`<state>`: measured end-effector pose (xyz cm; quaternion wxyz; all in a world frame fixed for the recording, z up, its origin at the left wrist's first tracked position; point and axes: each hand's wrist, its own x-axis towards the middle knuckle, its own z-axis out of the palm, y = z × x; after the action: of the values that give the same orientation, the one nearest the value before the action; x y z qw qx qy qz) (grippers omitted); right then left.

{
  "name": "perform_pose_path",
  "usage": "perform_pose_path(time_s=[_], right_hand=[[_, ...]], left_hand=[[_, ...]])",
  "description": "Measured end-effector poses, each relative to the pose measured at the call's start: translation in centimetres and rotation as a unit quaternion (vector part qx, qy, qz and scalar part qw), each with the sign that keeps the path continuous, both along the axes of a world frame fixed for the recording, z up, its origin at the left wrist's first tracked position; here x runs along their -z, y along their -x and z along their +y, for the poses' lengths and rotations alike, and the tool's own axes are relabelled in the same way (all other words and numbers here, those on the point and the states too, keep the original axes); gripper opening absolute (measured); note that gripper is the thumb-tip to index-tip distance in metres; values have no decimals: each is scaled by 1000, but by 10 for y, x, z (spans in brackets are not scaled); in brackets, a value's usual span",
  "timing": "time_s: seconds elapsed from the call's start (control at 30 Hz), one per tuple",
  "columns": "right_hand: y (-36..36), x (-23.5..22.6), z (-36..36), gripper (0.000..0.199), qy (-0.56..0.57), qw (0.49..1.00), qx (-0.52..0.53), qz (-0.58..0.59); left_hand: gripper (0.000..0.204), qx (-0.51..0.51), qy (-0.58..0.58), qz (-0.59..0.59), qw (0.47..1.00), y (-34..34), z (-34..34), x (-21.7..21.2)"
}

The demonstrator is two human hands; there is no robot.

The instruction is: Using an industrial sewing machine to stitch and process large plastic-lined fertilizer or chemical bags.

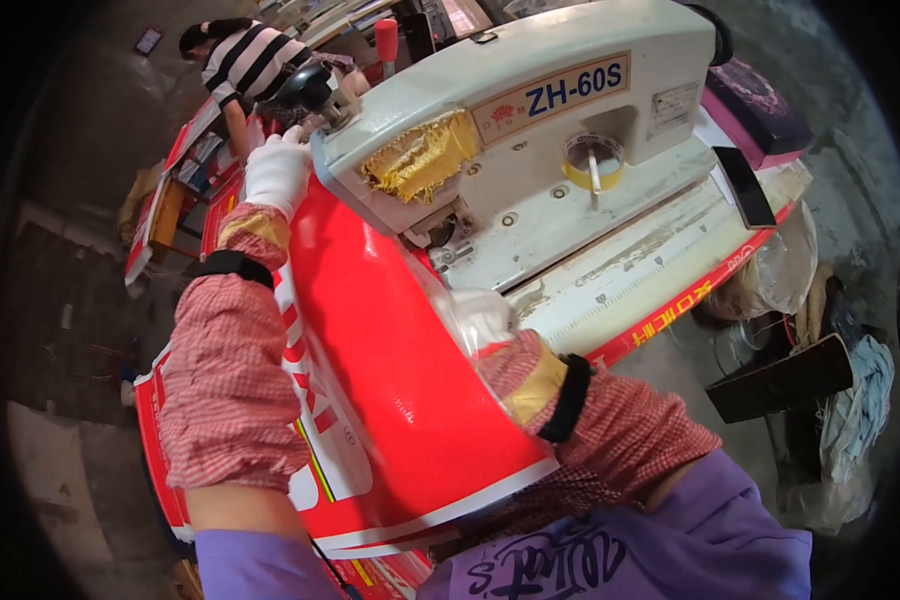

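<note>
A large red printed plastic sack sheet (390, 340) with a white border drapes from the sewing machine (530, 160) down toward my body. My left hand (278, 172), in a white glove, is closed at the sheet's far left edge, beside the machine's head; its fingertips are partly hidden. On the right edge, just in front of the needle area (435, 235), my gloved right hand (485, 318) is curled at the sheet, partly behind a clear film along that edge. Its fingers are mostly hidden. Checked sleeve covers (232, 380) are on both forearms.
A tape roll (592, 162) sits against the machine. A phone (743, 188) and a dark box (755, 110) lie at the right. A dark board (780, 380) and cloths (870, 380) are at lower right. Another person (260, 62) bends over red sheets at far left.
</note>
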<state>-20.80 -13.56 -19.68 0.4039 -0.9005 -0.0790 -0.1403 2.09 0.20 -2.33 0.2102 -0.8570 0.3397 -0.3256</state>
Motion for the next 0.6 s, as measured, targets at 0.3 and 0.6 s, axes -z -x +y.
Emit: perform_pose_path(time_s=[0.3, 0.6], right_hand=[[-48, -55, -29, 19, 148, 963, -165, 156], [-59, -32, -36, 12, 335, 887, -298, -114]], left_hand=[[7, 12, -309, 233, 922, 198, -55, -51], [43, 16, -484, 711, 510, 280, -126, -38]])
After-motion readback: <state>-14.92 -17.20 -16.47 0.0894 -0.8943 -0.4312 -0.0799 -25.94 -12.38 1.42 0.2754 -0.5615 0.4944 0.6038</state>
